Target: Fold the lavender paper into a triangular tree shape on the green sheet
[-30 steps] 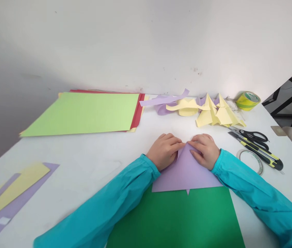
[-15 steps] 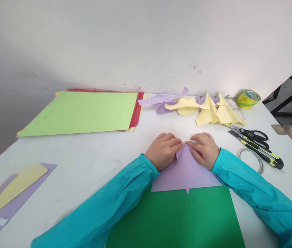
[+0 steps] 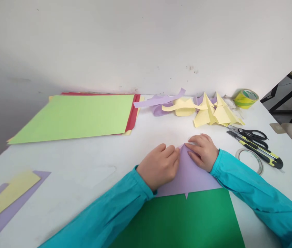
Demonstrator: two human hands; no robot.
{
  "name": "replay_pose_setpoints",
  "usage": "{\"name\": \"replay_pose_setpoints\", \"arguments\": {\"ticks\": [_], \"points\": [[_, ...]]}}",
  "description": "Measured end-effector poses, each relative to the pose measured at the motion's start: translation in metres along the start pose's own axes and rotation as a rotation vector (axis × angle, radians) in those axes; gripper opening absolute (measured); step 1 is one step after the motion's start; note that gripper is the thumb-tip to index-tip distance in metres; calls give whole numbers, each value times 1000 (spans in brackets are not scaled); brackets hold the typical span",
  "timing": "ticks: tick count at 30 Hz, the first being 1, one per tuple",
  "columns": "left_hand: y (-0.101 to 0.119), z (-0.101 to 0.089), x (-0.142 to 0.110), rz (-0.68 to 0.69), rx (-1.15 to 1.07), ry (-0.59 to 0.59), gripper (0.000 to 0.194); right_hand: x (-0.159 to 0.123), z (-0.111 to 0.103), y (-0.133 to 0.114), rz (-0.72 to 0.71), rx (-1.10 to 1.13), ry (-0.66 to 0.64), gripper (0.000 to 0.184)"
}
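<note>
A folded sheet of purple paper (image 3: 189, 179) lies over the top of a green sheet (image 3: 192, 220), its peak pointing away from me and a small tip sticking out below its near edge. My left hand (image 3: 160, 165) is closed at the paper's left slanting side, fingers curled in and hiding that part of the fold. At the peak, my right hand (image 3: 202, 152) holds the paper with its fingertips, the fingers bent and slightly apart. Both fingertips almost meet at the peak.
Green and red paper sheets (image 3: 76, 117) are stacked at back left. Purple and yellow strips (image 3: 184, 107) and folded yellow pieces (image 3: 213, 113) lie by the wall. On the right are scissors (image 3: 254, 136), a utility knife (image 3: 262, 153) and tape rolls (image 3: 246, 98). Paper scraps (image 3: 14, 196) lie front left.
My left hand has curled tighter and shifted slightly down and left along the paper's edge; the raised left flap now is hidden behind it. The right hand stays at the peak.
</note>
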State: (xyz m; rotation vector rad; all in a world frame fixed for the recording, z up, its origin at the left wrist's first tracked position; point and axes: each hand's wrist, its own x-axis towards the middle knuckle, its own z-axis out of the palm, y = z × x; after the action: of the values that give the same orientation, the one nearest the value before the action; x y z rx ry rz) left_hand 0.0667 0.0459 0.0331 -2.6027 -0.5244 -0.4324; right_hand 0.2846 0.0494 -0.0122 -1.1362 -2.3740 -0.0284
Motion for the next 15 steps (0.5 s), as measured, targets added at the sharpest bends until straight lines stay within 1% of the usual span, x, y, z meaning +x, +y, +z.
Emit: {"name": "replay_pose_setpoints", "arguments": {"ticks": [4, 6, 9, 12, 15], "points": [[13, -15, 3, -70, -69, -181, 34, -3, 3, 1, -17, -13, 43, 25], [19, -19, 3, -110, -87, -243, 35, -4, 4, 1, -27, -21, 66, 24], [25, -22, 2, -142, -98, -267, 36, -4, 4, 0, -34, -33, 76, 24], [31, -21, 1, -165, -111, -275, 39, -3, 3, -1, -40, -41, 81, 24], [37, -16, 1, -191, -123, -303, 52, -3, 3, -1, -51, -46, 94, 24]]}}
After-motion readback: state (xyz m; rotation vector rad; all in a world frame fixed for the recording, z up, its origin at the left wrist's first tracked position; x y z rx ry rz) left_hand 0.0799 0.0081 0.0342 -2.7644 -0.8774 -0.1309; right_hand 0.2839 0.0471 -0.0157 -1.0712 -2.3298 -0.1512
